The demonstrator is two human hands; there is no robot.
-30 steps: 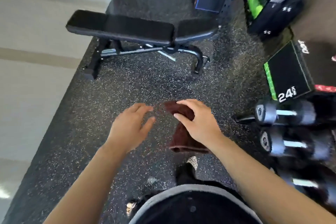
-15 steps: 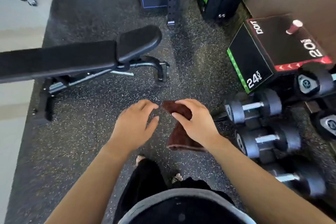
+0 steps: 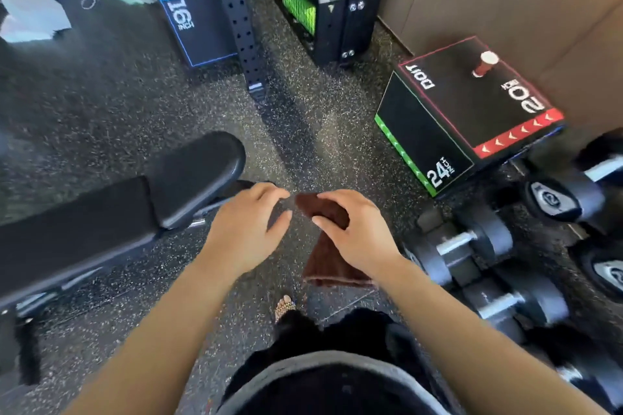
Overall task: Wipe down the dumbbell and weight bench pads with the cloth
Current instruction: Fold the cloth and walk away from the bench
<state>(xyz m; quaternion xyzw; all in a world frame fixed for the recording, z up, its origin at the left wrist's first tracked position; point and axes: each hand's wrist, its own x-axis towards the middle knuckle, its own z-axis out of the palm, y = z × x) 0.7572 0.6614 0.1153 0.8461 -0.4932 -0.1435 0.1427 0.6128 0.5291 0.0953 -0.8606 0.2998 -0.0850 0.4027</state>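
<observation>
Right hand holds the brown cloth above the gym floor, between bench and dumbbells.

The right hand (image 3: 360, 232) grips the brown cloth (image 3: 328, 259) at its top, the rest hanging below the wrist. The left hand (image 3: 246, 229) hovers just beside it, fingers spread and curled, holding nothing. The weight bench (image 3: 111, 216) with its black pads lies left of the left hand; the dumbbells (image 3: 472, 242) sit on the floor right of the right hand, a plyo box (image 3: 472, 114) beyond them.
</observation>
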